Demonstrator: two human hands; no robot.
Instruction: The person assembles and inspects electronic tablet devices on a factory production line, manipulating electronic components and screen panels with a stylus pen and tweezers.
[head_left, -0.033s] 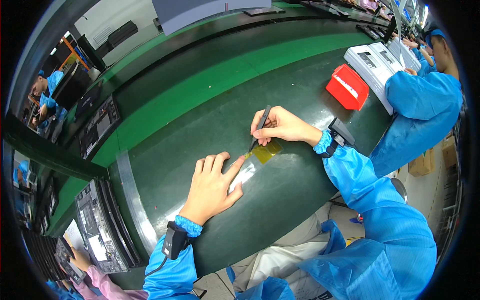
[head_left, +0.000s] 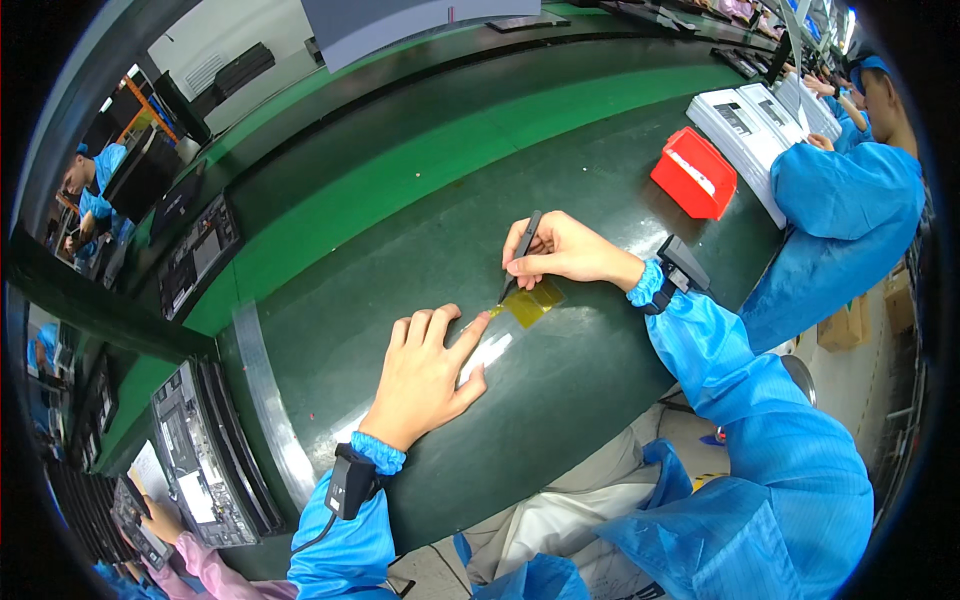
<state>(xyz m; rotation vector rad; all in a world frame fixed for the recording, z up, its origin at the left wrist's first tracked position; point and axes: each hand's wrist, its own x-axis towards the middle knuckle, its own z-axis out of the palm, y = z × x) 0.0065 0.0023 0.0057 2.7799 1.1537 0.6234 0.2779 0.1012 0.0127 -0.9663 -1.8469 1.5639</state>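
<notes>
Black tweezers (head_left: 519, 256) stand tilted in my right hand (head_left: 568, 250), pinched between thumb and fingers. Their tips point down at a small yellow strip on the dark green tabletop. Just beside them lies a yellow translucent film piece (head_left: 531, 306) on a clear backing. My left hand (head_left: 425, 372) rests palm down with its fingers spread. Its index fingertip touches or nearly touches the small yellow strip at the tweezer tips; which of the two I cannot tell.
A red bin (head_left: 695, 174) and white trays (head_left: 742, 128) stand at the far right, near a co-worker's blue sleeve (head_left: 848, 195). Opened laptop bases (head_left: 205, 450) are stacked at the left. A clear strip (head_left: 270, 405) runs along the table there. A dark post (head_left: 110, 295) rises behind.
</notes>
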